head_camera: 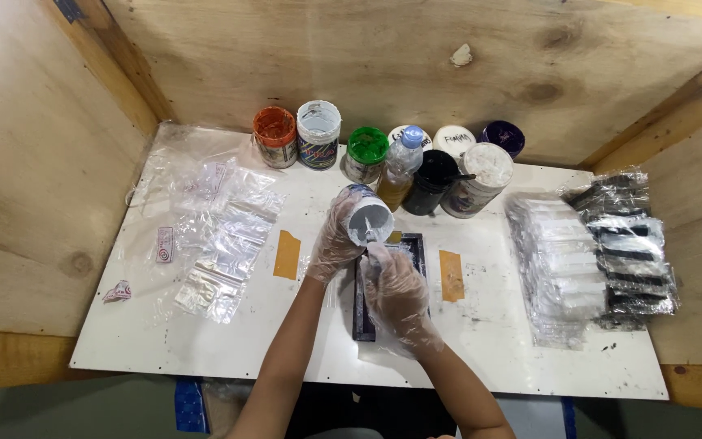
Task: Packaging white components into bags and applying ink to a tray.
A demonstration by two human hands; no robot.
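A small white jar point(367, 218) is tipped on its side, its open mouth turned toward the camera and smeared inside with pale paint. Just below it lies a long, narrow black tray point(365, 313) (set lengthwise on the white board, between two tan tape strips), mostly covered from view. A thin pale stick point(370, 236) reaches into the jar's mouth.

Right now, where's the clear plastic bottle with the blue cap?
In the head view, the blue-capped bottle stands in the back row, between the green-lidded jar and the black jar.
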